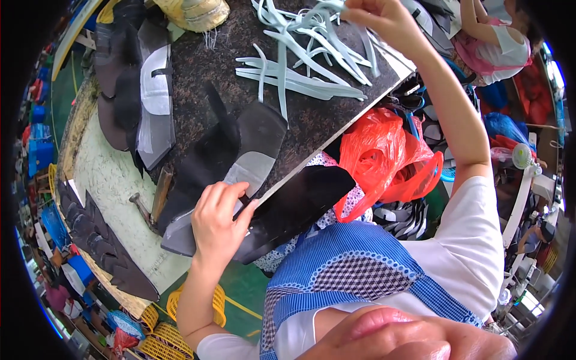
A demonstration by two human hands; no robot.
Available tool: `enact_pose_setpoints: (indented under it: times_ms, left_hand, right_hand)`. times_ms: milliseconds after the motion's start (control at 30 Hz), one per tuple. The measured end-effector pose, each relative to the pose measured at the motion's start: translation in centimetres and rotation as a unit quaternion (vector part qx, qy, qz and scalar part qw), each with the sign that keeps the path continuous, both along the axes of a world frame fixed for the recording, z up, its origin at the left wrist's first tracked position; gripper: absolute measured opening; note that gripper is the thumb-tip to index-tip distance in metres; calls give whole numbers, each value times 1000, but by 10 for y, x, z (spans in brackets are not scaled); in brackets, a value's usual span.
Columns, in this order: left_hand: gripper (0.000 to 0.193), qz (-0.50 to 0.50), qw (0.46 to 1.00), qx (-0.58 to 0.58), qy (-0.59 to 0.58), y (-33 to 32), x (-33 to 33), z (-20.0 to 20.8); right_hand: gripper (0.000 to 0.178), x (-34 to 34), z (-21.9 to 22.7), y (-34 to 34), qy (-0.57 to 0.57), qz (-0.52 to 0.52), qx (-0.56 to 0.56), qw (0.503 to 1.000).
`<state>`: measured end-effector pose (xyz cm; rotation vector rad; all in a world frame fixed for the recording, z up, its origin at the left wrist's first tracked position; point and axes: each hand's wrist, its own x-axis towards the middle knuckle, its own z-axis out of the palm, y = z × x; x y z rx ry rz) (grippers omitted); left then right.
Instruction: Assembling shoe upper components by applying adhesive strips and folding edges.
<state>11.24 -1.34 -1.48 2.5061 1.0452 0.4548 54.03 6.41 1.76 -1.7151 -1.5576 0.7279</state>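
My left hand is curled over a black and grey cut piece, which looks like a shoe upper, at the table's near edge. Its fingertips and thumb press on that piece. Part of the black material hangs over the edge toward my apron. At the far side, my right hand has its fingers closed on the end of a pale blue strip; the fingertips are close to the picture's upper rim. Beside it lies a tangled heap of similar pale strips.
More black and grey pieces are stacked at the far left. A hammer lies by my left hand. Overlapping dark pieces line the left edge. A red plastic bag hangs beside the table. A yellow bundle sits at the back. Another person works at right.
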Motion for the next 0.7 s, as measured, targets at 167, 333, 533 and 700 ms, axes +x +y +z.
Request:
enact_pose_setpoints:
  times_ms: [167,333,533,700]
  left_hand:
    - [43,-100,985,-137,-28,44,35,54]
    - [41,-129,908,-353,-184,104,146,73]
    - [19,-110,813,-358,-446,139,239,25]
    - [23,-137,928,-241,-248,147,230,29]
  right_hand:
    - [24,9,24,8,164,28,37,985]
    - [23,-13,42,-4,220,36,19,975]
    - [27,0,25,-21,45,35,89,994]
    - [21,18,10,-29,-110,16,148,983]
